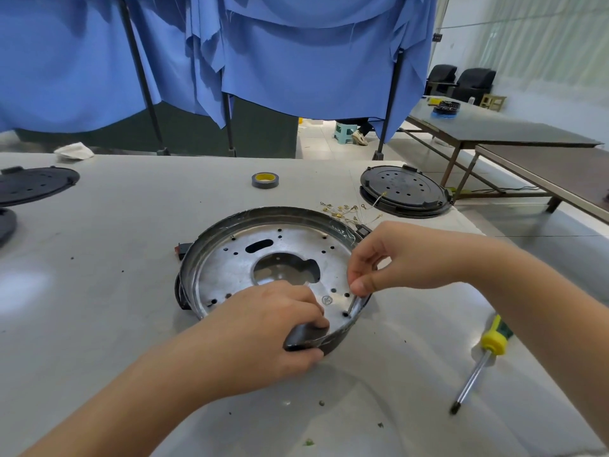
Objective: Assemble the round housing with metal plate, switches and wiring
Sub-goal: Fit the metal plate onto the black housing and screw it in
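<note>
The round dark housing [230,222] lies in the middle of the table with the perforated metal plate [230,268] seated inside it. My left hand [273,328] grips the housing's near rim, fingers curled over the edge. My right hand [395,258] pinches a thin metal pin or screw [352,305] and holds its tip at a hole near the plate's right edge. One screw head [327,300] sits in the plate beside it. A red switch [181,250] pokes out at the housing's left side. Wires with gold ring terminals [346,211] lie behind the housing.
A yellow-handled screwdriver [478,364] lies at the right near the table edge. A grey tape roll [265,180] sits at the back. Black round covers rest at back right [405,191] and far left [33,184]. Small screws and debris dot the tabletop [99,308].
</note>
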